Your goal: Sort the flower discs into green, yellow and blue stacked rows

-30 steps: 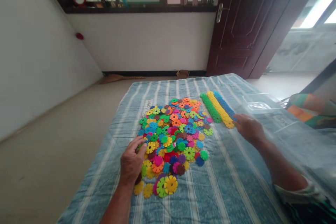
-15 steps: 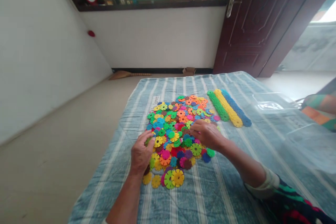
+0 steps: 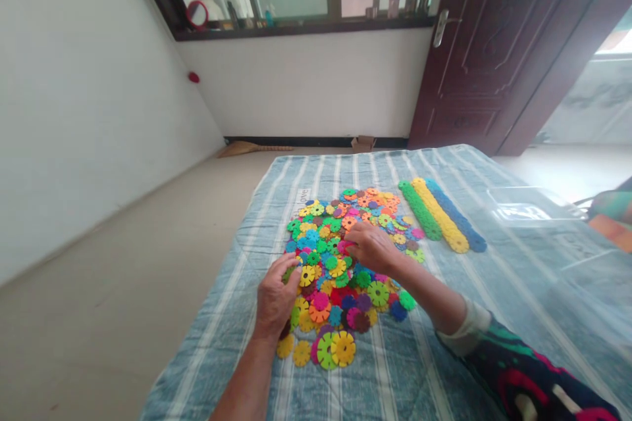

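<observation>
A pile of colourful notched plastic interlocking discs (image 3: 320,247) lies spread on the striped cloth (image 3: 395,381). At the left edge of the pile is my left hand (image 3: 277,293), its fingers and thumb curved around an olive-green interlocking disc (image 3: 288,273). My right hand (image 3: 372,248) reaches over the middle of the pile from the right, palm down. Its fingers are pinched together at a pink interlocking disc (image 3: 343,247), and the fingertips are partly hidden. A lime disc (image 3: 326,350) and a yellow disc (image 3: 343,348) overlap at the near edge.
Right of the pile lie three long rows of joined discs: green (image 3: 419,210), yellow (image 3: 440,216) and blue (image 3: 457,217). Farther right stand clear plastic containers (image 3: 536,205). A broom (image 3: 247,148) and a small cardboard box (image 3: 363,143) are on the floor by the wall.
My right hand has moved left and slightly away across the pile. My left hand keeps its place at the pile's left edge. The whole view has shifted a little.
</observation>
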